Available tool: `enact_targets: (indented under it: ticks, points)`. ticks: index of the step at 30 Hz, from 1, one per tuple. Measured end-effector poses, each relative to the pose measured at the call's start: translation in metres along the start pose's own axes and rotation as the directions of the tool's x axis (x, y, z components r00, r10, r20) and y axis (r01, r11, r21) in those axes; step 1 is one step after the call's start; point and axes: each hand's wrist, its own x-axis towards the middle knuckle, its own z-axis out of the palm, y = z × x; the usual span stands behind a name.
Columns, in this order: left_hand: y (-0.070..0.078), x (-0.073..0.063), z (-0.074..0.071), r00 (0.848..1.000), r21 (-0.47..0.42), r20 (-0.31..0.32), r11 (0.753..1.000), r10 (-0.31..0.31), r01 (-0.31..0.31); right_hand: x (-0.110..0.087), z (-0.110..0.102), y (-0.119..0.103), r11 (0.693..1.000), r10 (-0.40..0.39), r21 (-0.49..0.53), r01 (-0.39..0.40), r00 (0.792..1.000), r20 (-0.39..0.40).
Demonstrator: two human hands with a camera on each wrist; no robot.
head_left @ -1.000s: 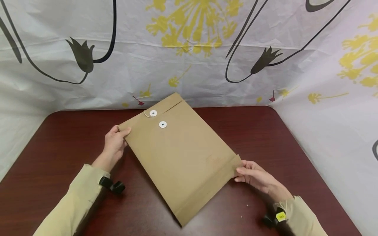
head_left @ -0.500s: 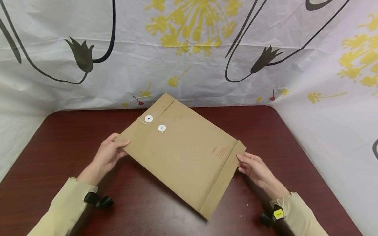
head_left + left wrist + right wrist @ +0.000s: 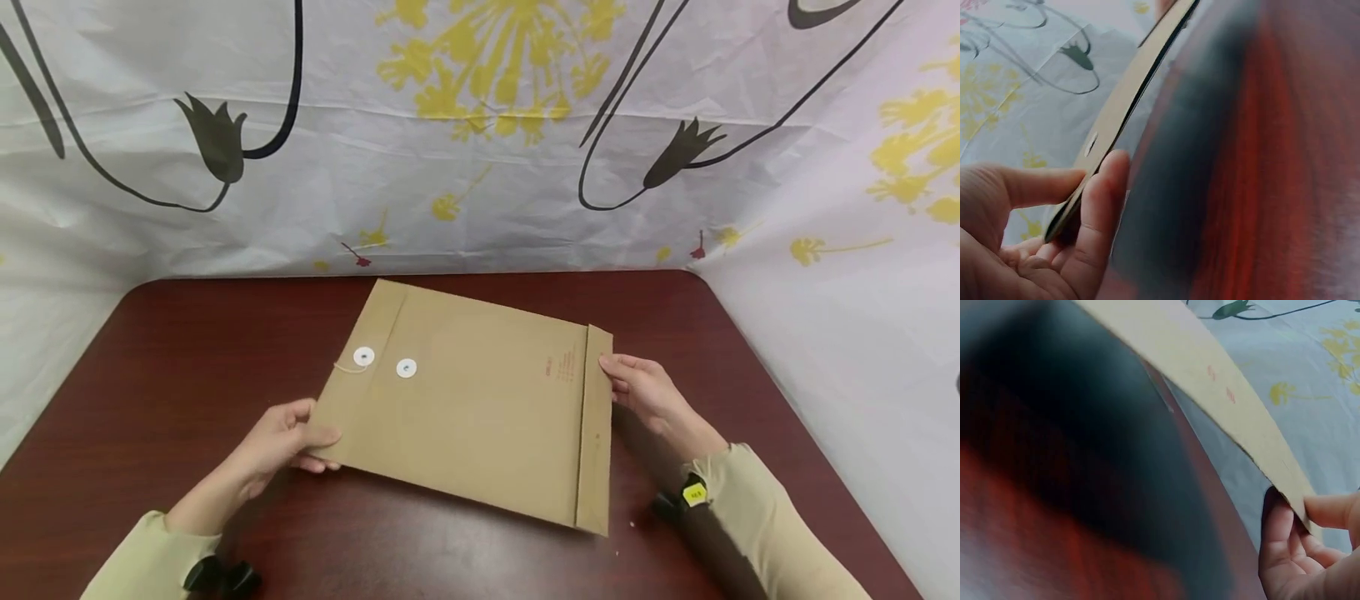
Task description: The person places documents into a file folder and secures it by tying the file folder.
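A brown kraft document envelope (image 3: 480, 408) spans the space between both hands, raised off the table in the wrist views. Two white button discs and a short string mark its flap end, on the left; faint red print and a folded strip are at the right end. My left hand (image 3: 281, 442) pinches the near left corner, thumb on top and fingers beneath, as the left wrist view shows of the envelope's edge (image 3: 1125, 100). With thumb above and fingers below, my right hand (image 3: 652, 396) pinches the right end; the right wrist view shows the envelope (image 3: 1222, 394) bowing slightly.
Under the envelope lies a dark red wooden table (image 3: 187, 358). A white cloth (image 3: 510, 208) with printed flowers hangs behind it and at both sides. Black wrist cameras sit at both cuffs. Tiny white specks dot the table near the right wrist.
The envelope has turned counterclockwise from a steep slant to nearly sideways. My left hand has come nearer and lower, while my right hand has moved slightly away; both keep hold.
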Motion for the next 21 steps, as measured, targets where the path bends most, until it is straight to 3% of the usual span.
enact_targets:
  ticks: [5, 9, 13, 18, 21]
  points:
    - [-0.01, -0.01, 0.011, 0.998, 0.153, 0.068, 0.988, -0.006, -0.005, 0.012, -0.002, -0.004, 0.988, -0.002, -0.156, 0.01, 0.999, 0.054]
    - [-0.015, -0.018, 0.02, 0.998, 0.309, 0.061, 0.951, 0.003, -0.022, 0.02, -0.002, -0.002, 0.974, -0.002, -0.224, 0.024, 0.995, 0.095]
    - [-0.018, -0.025, 0.027, 1.0, 0.472, 0.011, 0.882, 0.0, -0.005, 0.025, 0.001, 0.003, 0.956, 0.0, -0.291, 0.036, 0.992, 0.123]
    - [-0.022, -0.035, 0.032, 1.0, 0.606, -0.017, 0.795, -0.015, 0.022, 0.029, 0.005, 0.004, 0.923, 0.009, -0.382, 0.04, 0.992, 0.125]
    - [-0.023, -0.038, 0.036, 0.999, 0.686, -0.031, 0.726, -0.027, 0.041, 0.031, 0.006, 0.004, 0.897, 0.018, -0.44, 0.037, 0.993, 0.12]
